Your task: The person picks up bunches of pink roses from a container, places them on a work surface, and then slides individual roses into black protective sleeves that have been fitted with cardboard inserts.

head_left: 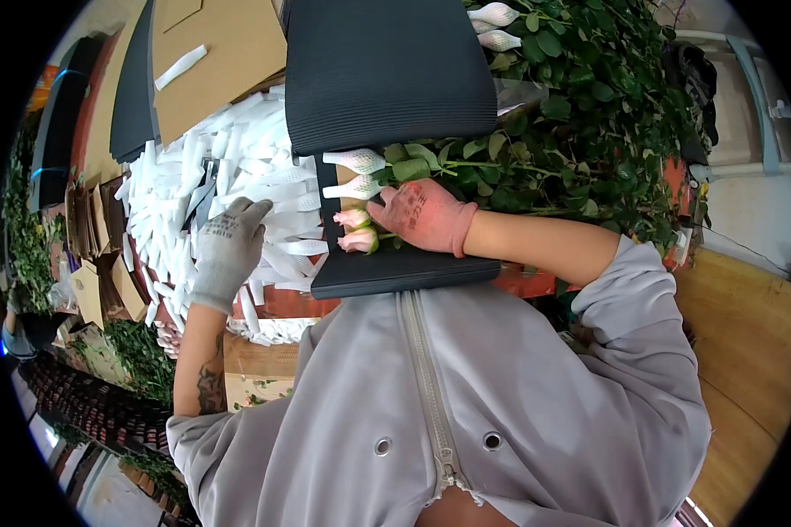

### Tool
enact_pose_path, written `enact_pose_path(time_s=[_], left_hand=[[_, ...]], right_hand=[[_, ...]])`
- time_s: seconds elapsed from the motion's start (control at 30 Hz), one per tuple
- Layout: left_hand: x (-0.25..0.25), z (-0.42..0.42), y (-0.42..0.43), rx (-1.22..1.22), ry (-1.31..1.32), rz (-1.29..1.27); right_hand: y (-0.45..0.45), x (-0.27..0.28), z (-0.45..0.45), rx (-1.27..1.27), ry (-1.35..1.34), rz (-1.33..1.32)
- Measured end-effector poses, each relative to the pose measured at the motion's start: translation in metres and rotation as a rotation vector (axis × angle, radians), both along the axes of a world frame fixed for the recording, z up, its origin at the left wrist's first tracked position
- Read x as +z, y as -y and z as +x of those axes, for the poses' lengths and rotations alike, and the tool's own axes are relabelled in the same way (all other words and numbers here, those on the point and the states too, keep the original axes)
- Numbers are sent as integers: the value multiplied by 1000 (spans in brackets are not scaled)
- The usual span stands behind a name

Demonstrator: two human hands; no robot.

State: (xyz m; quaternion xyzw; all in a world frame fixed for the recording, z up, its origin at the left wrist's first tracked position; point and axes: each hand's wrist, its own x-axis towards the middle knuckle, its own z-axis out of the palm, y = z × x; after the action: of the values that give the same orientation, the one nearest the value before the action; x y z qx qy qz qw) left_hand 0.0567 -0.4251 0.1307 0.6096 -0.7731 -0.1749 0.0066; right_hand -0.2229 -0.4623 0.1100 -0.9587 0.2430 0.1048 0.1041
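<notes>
My left hand [228, 248], in a grey-white glove, is over a heap of white foam net sleeves [189, 171]. Its fingers are partly bent and apart, and no sleeve shows clearly between them. My right hand [419, 216], in a red-pink glove, is closed around the stem area just behind two pale pink roses [358, 239]; its fingertips are partly hidden. Beyond it lie two sleeved rose heads [355, 161], their leafy stems running right. These roses lie on a black ribbed sheet [404, 272], whose other part [387, 75] rises behind them.
Brown cardboard [228, 70] with a loose sleeve on it stands at the back left. Piled leafy stems [598, 105] fill the back right, with more sleeved roses [494, 14] at their edge. Folded cardboard pieces [97, 220] lie farther left. A wooden board [738, 351] is at the right.
</notes>
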Motion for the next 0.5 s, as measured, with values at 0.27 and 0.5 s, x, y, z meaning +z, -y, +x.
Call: enact_pose_path(time_s=[0.27,0.5], left_hand=[[-10,-65,5,-380,-363,130],[-11,-67,9,-337,-463,193]], right_hand=[[-4,1,-11,39,59,-110],[-1,6,7,64,-136,159]])
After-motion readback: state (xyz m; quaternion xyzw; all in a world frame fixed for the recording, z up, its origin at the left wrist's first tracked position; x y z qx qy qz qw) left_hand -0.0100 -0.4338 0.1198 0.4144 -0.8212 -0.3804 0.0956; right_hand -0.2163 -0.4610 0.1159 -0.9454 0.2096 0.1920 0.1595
